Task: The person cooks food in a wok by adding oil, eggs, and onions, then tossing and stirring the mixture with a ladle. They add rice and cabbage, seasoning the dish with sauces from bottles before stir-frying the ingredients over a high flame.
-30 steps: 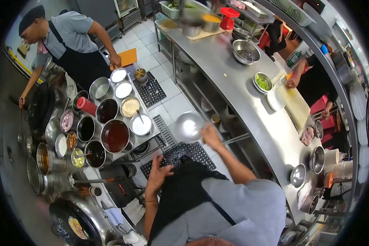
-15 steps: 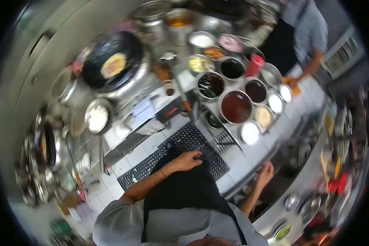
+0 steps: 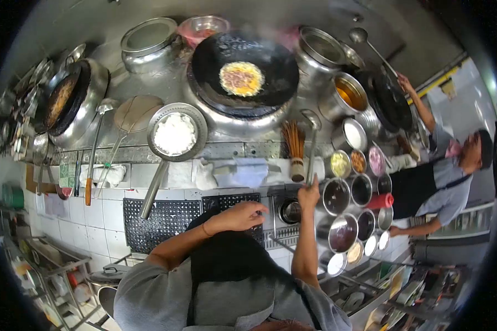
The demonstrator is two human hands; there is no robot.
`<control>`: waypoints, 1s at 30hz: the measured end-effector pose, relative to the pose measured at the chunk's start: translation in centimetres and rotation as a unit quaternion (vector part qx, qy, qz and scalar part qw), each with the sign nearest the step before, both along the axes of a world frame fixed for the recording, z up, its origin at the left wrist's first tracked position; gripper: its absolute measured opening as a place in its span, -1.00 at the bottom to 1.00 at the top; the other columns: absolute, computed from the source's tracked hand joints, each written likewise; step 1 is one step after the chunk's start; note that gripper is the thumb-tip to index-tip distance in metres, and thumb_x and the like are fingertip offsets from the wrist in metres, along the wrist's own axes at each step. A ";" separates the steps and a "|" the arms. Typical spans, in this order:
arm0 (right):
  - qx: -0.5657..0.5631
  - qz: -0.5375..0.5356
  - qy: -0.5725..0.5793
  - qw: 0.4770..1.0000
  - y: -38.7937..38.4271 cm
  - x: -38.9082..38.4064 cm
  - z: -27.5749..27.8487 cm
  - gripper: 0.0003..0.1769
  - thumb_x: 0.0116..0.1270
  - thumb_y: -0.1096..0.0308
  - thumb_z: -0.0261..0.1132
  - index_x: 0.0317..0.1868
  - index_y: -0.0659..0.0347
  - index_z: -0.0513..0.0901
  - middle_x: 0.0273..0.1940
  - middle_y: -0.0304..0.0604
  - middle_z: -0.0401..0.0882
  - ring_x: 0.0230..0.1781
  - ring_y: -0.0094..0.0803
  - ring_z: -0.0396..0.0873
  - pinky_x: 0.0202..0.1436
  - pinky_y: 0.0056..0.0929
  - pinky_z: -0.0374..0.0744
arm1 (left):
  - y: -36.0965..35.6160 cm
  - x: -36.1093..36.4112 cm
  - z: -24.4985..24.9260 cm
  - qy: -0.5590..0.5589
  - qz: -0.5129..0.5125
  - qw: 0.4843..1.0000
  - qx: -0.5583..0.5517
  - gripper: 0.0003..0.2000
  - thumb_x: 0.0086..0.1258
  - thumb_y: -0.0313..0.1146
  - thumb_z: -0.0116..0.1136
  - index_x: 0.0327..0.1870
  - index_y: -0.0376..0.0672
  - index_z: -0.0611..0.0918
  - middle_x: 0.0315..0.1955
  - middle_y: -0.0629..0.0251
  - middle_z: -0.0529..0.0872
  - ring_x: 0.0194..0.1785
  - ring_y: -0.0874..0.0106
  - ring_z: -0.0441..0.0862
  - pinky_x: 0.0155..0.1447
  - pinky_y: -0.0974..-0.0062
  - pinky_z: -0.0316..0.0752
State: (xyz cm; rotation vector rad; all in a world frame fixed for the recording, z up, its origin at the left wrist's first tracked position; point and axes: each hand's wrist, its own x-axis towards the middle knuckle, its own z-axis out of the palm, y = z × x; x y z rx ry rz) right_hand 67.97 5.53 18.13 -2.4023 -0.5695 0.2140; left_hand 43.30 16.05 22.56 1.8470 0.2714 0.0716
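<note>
My right hand point(image 3: 309, 196) is closed around the lower end of a ladle point(image 3: 313, 146), whose bowl points away from me at the stove's edge. Just left of the ladle, a bamboo wok brush point(image 3: 296, 143) stands upright. My left hand point(image 3: 238, 216) hovers in front of my apron, fingers loosely bent and a little apart, with nothing visible in it. Ahead, a round egg omelette point(image 3: 242, 78) with reddish bits lies in a large black wok point(image 3: 204, 88). A perforated strainer point(image 3: 159, 179) holding white food point(image 3: 175, 133) rests left of the wok.
Pots and bowls of sauces and ingredients, including a dark sauce pot point(image 3: 337, 196), crowd the right side. A co-worker point(image 3: 450, 182) stands at far right, one hand raised on another ladle point(image 3: 378, 52). A second wok point(image 3: 66, 102) sits at far left. Black rubber mats point(image 3: 163, 223) cover the floor.
My view has swung round to face the stove squarely. My right hand has moved from the right counter side to the ladle and taken hold of it. The left hand stays near my apron.
</note>
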 end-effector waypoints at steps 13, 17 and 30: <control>-0.214 0.237 -0.250 0.914 17.3 -0.7 14.3 -0.55 0.38 0.29 0.12 0.29 0.01 0.45 -0.28 0.07 0.68 -0.29 0.04 0.68 -0.20 -0.03 0.61 | 17.8 8.0 4.7 -0.097 0.344 0.836 0.415 -0.75 0.30 -0.27 0.19 -0.12 -0.24 0.63 -0.07 0.11 0.61 0.05 0.14 0.50 0.03 0.17 0.36; -0.220 0.297 -0.241 0.897 20.1 -2.3 13.6 -0.50 0.36 0.29 0.14 0.32 -0.03 0.41 -0.27 0.11 0.68 -0.26 0.08 0.68 -0.16 0.00 0.61 | 18.8 9.4 3.6 -0.024 0.355 0.856 0.374 -0.70 0.36 -0.13 0.12 -0.12 -0.18 0.66 -0.19 0.16 0.66 -0.02 0.17 0.54 -0.04 0.13 0.41; -0.190 0.331 -0.208 0.901 13.2 0.2 19.8 -0.53 0.32 0.26 0.20 0.25 -0.03 0.51 -0.29 0.18 0.66 -0.22 0.14 0.64 -0.11 0.02 0.58 | 13.1 9.9 6.2 -0.124 0.451 0.809 0.355 -0.70 0.33 -0.22 0.18 -0.56 -0.22 0.61 -0.53 0.00 0.63 -0.37 0.03 0.55 -0.23 0.07 0.43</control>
